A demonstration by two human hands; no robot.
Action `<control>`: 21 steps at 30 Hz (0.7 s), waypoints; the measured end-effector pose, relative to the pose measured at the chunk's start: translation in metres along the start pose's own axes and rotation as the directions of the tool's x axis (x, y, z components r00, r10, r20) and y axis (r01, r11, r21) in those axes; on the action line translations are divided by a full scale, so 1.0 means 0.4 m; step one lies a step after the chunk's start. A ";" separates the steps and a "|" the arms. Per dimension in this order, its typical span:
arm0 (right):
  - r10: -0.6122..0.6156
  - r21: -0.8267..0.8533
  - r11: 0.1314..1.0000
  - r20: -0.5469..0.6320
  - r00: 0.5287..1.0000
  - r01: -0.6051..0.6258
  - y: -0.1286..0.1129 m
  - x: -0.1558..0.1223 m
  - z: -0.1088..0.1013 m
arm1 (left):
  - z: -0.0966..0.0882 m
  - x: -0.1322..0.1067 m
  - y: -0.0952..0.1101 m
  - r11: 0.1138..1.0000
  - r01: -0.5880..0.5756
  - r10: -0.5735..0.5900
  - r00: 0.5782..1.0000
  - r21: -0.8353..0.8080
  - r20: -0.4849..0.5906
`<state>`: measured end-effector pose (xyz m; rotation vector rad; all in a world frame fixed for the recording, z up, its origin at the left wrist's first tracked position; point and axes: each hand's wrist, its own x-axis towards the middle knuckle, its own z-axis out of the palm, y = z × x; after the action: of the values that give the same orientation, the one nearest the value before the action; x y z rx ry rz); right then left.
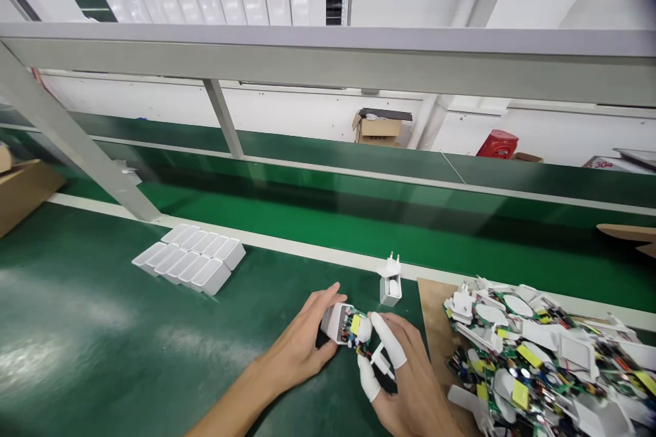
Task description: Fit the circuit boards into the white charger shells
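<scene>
Grip shared between two hands near the front of the desk point(102, 341): the left hand point(302, 345) is wrapping around a white housing point(335, 321), while the right hand point(404, 375), with white finger cots point(389, 341) on two fingers, is pinching a circuit board point(356, 331) whose end appears to be sitting at the housing's open mouth. Risk, as judged: a tilted board is likely to be catching on the rim, straining its wires or components, and the smooth cots may be letting it slip. An upright finished plug point(390, 285) is standing just beyond the fingers, where a knock could topple it. A heap of boards point(538, 355) is crowding the cardboard sheet point(435, 328) to the right. Empty housings point(189, 259) are lying in rows well apart to the left.
</scene>
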<state>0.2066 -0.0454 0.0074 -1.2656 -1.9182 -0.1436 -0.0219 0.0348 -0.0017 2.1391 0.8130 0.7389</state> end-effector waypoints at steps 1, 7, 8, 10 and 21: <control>-0.009 -0.014 1.000 0.005 1.000 0.009 0.000 0.000 0.000 | 0.001 0.000 -0.001 1.000 0.004 -0.004 1.000 0.000 0.006; -0.053 -0.085 0.995 0.028 0.998 0.055 -0.006 0.014 -0.008 | 0.008 0.000 -0.005 1.000 -0.007 0.007 0.999 0.013 0.038; -0.061 -0.099 0.993 0.030 0.998 0.064 -0.007 0.017 -0.009 | 0.008 0.000 -0.004 1.000 -0.008 0.008 0.999 0.013 0.044; -0.076 -0.122 0.989 0.032 0.997 0.079 -0.010 0.022 -0.009 | 0.009 0.001 -0.003 1.000 -0.008 0.008 0.999 0.016 0.048; -0.033 -0.089 0.995 0.049 0.998 0.037 -0.004 0.011 -0.002 | 0.010 0.003 0.003 1.000 -0.004 0.003 0.999 0.019 0.041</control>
<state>0.2048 -0.0434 0.0115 -1.3057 -1.9942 -0.2219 -0.0179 0.0333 -0.0028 2.1659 0.7974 0.6895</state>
